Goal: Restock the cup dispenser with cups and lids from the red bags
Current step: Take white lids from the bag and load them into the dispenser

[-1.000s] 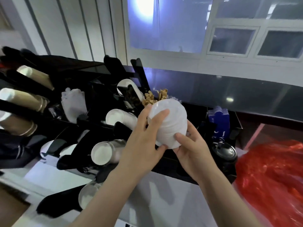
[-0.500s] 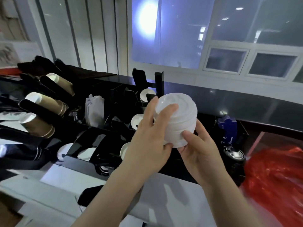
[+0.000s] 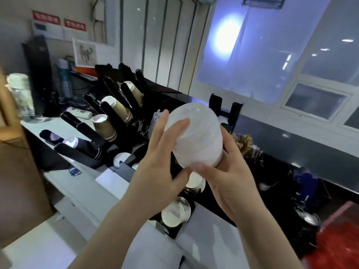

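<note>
A stack of white lids (image 3: 196, 136) is held up in the middle of the head view, tilted with its top towards the window. My left hand (image 3: 161, 162) grips the stack from the left side, fingers curled over its top. Under the stack's base my right hand (image 3: 229, 177) cups and holds it from the right. Below and behind stands the black cup dispenser (image 3: 108, 136), its slanted chutes holding brown paper cups (image 3: 104, 127) and white cups (image 3: 175, 212). A corner of a red bag (image 3: 338, 247) shows at the lower right.
A white counter (image 3: 77, 191) carries the dispenser. A brown cabinet side (image 3: 17, 181) rises at the left, with a clear jar (image 3: 19, 94) beyond it. Brown stirrers (image 3: 246, 144) and blue packets (image 3: 307, 183) sit in the right compartments. A dark ledge and windows run behind.
Both hands have lifted the lid stack higher and tilted it. The camera has swung left and up, so more of the left counter and wall shows and less of the red bag.
</note>
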A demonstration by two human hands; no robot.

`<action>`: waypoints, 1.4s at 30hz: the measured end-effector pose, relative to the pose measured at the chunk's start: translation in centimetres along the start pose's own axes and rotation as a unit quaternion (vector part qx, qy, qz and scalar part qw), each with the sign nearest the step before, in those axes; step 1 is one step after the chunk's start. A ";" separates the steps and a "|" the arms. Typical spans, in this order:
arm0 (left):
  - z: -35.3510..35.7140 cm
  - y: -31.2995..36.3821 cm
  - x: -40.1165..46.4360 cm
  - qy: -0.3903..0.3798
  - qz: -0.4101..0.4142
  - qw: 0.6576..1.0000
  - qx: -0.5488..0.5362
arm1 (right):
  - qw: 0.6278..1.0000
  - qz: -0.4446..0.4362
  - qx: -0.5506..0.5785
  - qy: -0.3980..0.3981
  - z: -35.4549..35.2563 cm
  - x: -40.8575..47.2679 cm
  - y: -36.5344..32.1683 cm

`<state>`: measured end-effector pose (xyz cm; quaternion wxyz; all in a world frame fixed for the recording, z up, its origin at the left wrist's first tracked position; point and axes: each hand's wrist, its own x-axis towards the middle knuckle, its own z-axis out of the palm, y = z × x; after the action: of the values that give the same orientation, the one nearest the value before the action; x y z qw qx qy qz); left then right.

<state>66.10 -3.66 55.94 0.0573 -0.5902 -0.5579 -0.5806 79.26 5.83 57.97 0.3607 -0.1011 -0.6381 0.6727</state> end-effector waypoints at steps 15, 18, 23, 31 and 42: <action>-13.5 -13.5 -2.7 -0.066 -0.122 0.988 -0.069 | 0.986 0.022 -0.136 0.092 14.2 5.8 11.4; -15.7 -18.6 -1.2 -0.107 -0.116 0.985 -0.065 | 0.982 0.039 -0.111 0.145 16.6 8.6 15.3; -16.7 -25.3 1.7 -0.163 -0.132 0.975 -0.070 | 0.963 0.087 -0.112 0.228 17.9 13.2 20.5; -14.0 -31.8 4.8 -0.179 -0.125 0.976 0.011 | 0.950 0.130 -0.066 0.277 15.4 19.7 25.7; -11.0 -35.6 5.0 -0.250 -0.130 0.951 0.126 | 0.941 0.171 -0.124 0.264 12.8 23.4 30.2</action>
<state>31.97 4.60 42.52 -0.0863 -0.6268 -0.6950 -0.3415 44.08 12.39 39.57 0.3805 -0.4264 -0.5712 0.5892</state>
